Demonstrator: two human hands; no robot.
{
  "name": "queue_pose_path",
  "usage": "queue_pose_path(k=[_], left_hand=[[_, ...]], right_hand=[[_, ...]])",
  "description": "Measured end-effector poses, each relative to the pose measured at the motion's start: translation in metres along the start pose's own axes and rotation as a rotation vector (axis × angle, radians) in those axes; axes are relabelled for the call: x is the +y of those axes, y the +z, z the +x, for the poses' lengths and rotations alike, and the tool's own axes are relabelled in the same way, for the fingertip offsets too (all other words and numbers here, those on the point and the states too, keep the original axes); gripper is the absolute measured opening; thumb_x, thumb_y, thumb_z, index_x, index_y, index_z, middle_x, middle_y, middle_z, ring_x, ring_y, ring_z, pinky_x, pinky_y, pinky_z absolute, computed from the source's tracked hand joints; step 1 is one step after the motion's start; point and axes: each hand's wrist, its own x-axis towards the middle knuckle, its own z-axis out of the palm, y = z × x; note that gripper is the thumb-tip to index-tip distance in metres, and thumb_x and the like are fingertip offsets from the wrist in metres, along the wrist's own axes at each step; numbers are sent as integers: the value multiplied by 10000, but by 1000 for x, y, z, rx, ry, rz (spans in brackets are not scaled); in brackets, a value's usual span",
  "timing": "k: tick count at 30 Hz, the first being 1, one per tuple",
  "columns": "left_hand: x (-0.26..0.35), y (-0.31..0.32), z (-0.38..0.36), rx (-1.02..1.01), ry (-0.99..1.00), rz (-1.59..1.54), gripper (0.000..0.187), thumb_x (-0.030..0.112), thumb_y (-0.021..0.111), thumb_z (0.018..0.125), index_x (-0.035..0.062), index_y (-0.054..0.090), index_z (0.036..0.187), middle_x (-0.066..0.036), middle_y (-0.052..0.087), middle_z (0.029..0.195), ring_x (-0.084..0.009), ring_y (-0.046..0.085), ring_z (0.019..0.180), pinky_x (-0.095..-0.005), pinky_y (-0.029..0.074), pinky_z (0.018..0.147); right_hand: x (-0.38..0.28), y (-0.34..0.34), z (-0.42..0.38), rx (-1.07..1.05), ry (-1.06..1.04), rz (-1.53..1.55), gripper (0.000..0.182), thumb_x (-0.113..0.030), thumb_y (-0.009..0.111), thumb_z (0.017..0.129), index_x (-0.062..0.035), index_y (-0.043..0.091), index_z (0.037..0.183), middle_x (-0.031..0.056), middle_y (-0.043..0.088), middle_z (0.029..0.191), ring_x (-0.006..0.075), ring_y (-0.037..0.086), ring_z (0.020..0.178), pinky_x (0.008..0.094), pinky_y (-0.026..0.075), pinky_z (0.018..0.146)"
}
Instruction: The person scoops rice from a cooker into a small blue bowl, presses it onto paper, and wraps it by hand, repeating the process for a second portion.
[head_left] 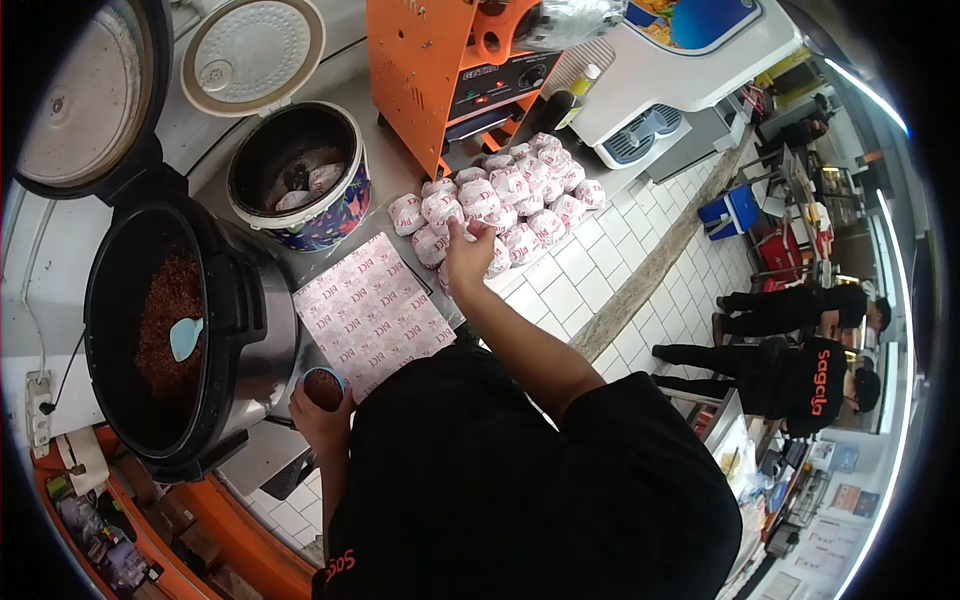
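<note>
My left hand (322, 425) is wrapped around a small cup (323, 388) with a bluish rim, filled with reddish-brown rice. My right hand (470, 252) reaches over a pile of paper-wrapped bundles (540, 185), its fingers pinched on a wrapped bundle among them; the fingers partly hide it. Stacked sheets of red-and-white printed wrapping paper (375, 315) lie on the counter between my hands. On the left, a large open rice cooker (225, 320) holds reddish-brown rice (165, 340), with a light blue scoop (186, 338) resting in it.
A smaller, flower-patterned rice cooker (315, 225) stands open behind the paper, with wrapped bundles inside. An orange machine (420, 80) and a dark bottle (565, 105) stand at the back. Two people in black (790, 380) stand across the tiled floor (630, 235) on the right.
</note>
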Motion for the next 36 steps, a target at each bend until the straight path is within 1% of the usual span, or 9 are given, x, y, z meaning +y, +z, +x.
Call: queue_pose_path(k=[4, 7, 13, 15, 19, 22, 30, 34, 36], left_hand=[[49, -20, 26, 4, 147, -195, 914, 282, 934, 643, -22, 483, 1378, -229, 572, 1245, -417, 546, 1155, -516, 459, 990], [93, -37, 45, -83, 276, -291, 1024, 328, 946, 650, -12, 418, 1459, -237, 549, 1317, -415, 522, 1227, -495, 429, 1041], [6, 26, 31, -293, 178, -533, 937, 326, 809, 809, 9, 324, 1546, -239, 343, 1563, -440, 383, 1377, -522, 324, 1142], [-8, 38, 26, -331, 169, -117, 866, 328, 748, 849, 21, 334, 1546, -188, 297, 1609, -432, 346, 1403, -540, 298, 1148], [-8, 55, 22, -313, 185, 204, 845, 404, 705, 847, 44, 374, 1536, -115, 266, 1642, -421, 305, 1421, -572, 252, 1149], [-3, 56, 20, -288, 176, 216, 838, 416, 712, 836, 47, 401, 1521, -114, 279, 1633, -420, 309, 1416, -566, 254, 1146], [25, 40, 30, -97, 254, -323, 1068, 383, 882, 685, 27, 305, 1510, -233, 357, 1528, -421, 402, 1366, -542, 350, 1099], [41, 21, 28, -44, 204, -542, 975, 199, 898, 657, 17, 337, 1432, -268, 467, 1377, -444, 521, 1252, -505, 472, 1010], [26, 9, 15, 44, 49, -356, 975, 173, 882, 668, 12, 327, 1453, -285, 467, 1361, -426, 538, 1245, -509, 475, 1007]], right_hand=[[-15, -38, -77, -970, -236, -88, 417, -351, 591, 1037, -25, 564, 1296, 142, 639, 1168, 201, 630, 944, 342, 521, 830], [-22, -34, -114, -1653, 863, 213, 874, -750, 221, 998, -115, 297, 1593, 162, 514, 1477, 253, 596, 1190, 409, 518, 945], [-19, -43, -99, -1361, 920, 359, 691, -700, 346, 1001, -176, 527, 1413, 75, 649, 1287, 247, 639, 1110, 386, 530, 838], [-15, -38, -97, -1252, 737, 389, 606, -601, 442, 1022, -141, 529, 1407, 96, 637, 1286, 244, 650, 1062, 390, 509, 883], [-18, -23, -119, -1196, -160, 144, 625, -313, 707, 962, -10, 435, 1436, 185, 537, 1343, 266, 595, 1132, 408, 468, 993], [2, -7, -115, -1146, -1125, -475, 685, -354, 767, 877, -90, 479, 1440, 206, 506, 1382, 368, 520, 1228, 464, 440, 1039], [-19, -24, -129, -1211, -953, -405, 764, -453, 752, 859, -117, 464, 1481, 143, 569, 1374, 338, 488, 1245, 525, 298, 1065], [-24, -12, -111, -1278, -825, -191, 543, -324, 689, 930, -34, 580, 1376, 172, 692, 1175, 335, 605, 1100, 435, 428, 993], [-15, 17, -80, -881, -1143, -350, 356, -259, 712, 906, -30, 701, 1179, 168, 700, 1032, 349, 622, 970, 457, 483, 888]])
